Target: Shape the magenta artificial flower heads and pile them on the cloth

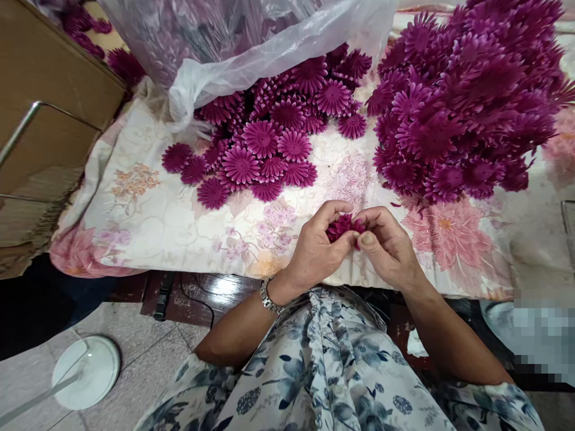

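Observation:
A magenta artificial flower head (340, 227) sits between my two hands, just above the front part of the table. My left hand (317, 245), with a metal watch at the wrist, has its fingers and thumb closed around the flower's left side. My right hand (389, 246) pinches the right side of its petals between thumb and fingers. Part of the flower is hidden by my fingers. Ahead and to the left lies a loose pile of flat magenta flower pieces (262, 139). Ahead to the right rises a taller heap of fuller magenta flowers (453, 108).
A translucent plastic bag (278, 45) lies open behind the left pile. The floral tablecloth (179, 233) covers the table. A cardboard box (49, 78) with a metal wire frame stands at the left. On the floor, lower left, is a round white base (96, 374) with a pole.

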`<act>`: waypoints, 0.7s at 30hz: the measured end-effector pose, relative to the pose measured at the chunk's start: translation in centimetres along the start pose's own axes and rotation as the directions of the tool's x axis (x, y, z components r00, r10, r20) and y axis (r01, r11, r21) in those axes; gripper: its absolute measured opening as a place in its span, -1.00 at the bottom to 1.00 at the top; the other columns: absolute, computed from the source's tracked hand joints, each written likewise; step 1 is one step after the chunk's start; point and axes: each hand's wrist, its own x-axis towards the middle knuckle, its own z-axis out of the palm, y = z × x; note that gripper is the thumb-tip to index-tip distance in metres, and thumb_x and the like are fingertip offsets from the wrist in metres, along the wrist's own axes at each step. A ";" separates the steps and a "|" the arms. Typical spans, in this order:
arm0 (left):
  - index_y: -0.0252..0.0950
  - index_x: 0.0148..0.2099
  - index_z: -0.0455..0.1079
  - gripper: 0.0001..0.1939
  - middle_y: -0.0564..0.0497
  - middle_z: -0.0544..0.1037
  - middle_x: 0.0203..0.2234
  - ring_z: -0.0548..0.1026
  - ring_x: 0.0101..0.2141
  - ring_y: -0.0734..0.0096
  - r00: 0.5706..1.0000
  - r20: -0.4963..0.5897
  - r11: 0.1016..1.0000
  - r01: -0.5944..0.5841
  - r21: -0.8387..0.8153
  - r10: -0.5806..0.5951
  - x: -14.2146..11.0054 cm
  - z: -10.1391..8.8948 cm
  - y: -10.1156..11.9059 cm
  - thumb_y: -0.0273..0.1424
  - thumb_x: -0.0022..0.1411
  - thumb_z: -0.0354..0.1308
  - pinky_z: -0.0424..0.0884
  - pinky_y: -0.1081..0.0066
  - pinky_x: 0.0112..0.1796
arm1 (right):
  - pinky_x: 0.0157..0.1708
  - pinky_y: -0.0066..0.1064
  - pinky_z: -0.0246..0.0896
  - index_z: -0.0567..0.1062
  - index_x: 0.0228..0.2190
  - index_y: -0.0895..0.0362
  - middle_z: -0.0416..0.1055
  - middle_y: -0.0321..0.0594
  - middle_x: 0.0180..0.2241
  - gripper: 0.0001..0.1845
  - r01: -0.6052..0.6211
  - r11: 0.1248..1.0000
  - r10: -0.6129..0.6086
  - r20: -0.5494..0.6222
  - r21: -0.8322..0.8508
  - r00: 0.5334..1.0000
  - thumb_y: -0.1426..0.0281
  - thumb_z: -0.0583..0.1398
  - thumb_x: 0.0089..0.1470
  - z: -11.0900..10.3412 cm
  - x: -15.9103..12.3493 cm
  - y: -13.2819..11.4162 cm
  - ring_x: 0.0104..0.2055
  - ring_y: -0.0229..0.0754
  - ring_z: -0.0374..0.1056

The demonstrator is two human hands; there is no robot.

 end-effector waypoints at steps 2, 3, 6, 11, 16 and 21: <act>-0.28 -0.11 0.31 -0.71 0.10 0.45 -0.41 0.40 -0.43 0.59 1.000 -0.001 0.999 -0.024 0.036 0.024 0.0 0.0 0.2 -0.53 0.06 0.15 0.37 0.54 -0.34 | -0.37 -0.47 0.22 0.32 -0.23 0.05 0.28 -0.32 -0.34 -0.64 -0.023 0.999 0.023 -0.009 0.035 1.000 0.18 0.28 0.00 0.1 0.0 -0.2 -0.35 -0.32 0.26; -0.29 -0.11 0.31 -0.71 0.09 0.46 -0.39 0.41 -0.41 0.58 1.000 0.001 0.999 -0.023 0.037 0.023 0.0 -0.1 0.3 -0.52 0.07 0.15 0.38 0.54 -0.32 | -0.34 -0.47 0.23 0.32 -0.24 0.05 0.29 -0.33 -0.34 -0.61 -0.023 0.999 0.023 -0.016 0.025 1.000 0.20 0.32 -0.06 0.1 0.0 -0.3 -0.33 -0.32 0.26; -0.30 -0.12 0.34 -0.76 0.07 0.49 -0.37 0.45 -0.40 0.58 0.999 0.050 1.000 -0.015 0.004 0.014 0.1 -0.5 0.8 -0.52 0.11 0.12 0.41 0.57 -0.36 | -0.32 -0.47 0.22 0.35 -0.30 0.06 0.31 -0.36 -0.38 -0.71 -0.019 0.999 0.019 -0.001 -0.042 1.000 0.28 0.32 -0.03 -0.3 0.1 -0.6 -0.34 -0.34 0.28; -0.28 -0.10 0.38 -0.79 0.04 0.54 -0.28 0.51 -0.32 0.55 0.977 0.136 0.978 -0.178 0.105 0.164 0.2 -1.2 1.4 -0.50 0.19 0.10 0.43 0.59 -0.31 | -0.40 -0.46 0.26 0.37 -0.28 0.08 0.36 -0.34 -0.40 -0.89 0.074 0.988 -0.073 0.012 -0.139 0.997 0.38 0.19 0.11 -1.2 0.3 -1.1 -0.43 -0.35 0.32; -0.28 -0.03 0.36 -0.72 0.00 0.57 -0.21 0.54 -0.26 0.51 0.927 0.177 0.859 -0.373 0.351 0.330 0.4 -1.1 1.7 -0.55 0.21 0.02 0.46 0.54 -0.22 | -0.45 -0.50 0.22 0.41 -0.39 0.13 0.35 -0.34 -0.50 -0.91 0.252 0.870 -0.292 -0.030 -0.424 0.956 0.55 0.16 0.07 -1.4 0.7 -2.4 -0.46 -0.36 0.31; -0.27 -0.04 0.38 -0.71 0.00 0.57 -0.21 0.54 -0.25 0.51 0.919 0.153 0.858 -0.393 0.331 0.362 0.2 -1.9 2.2 -0.56 0.21 0.02 0.46 0.55 -0.22 | -0.47 -0.50 0.23 0.44 -0.44 0.15 0.39 -0.32 -0.52 -0.88 0.291 0.826 -0.341 -0.017 -0.483 0.940 0.59 0.17 0.02 -3.1 1.2 -3.6 -0.47 -0.35 0.33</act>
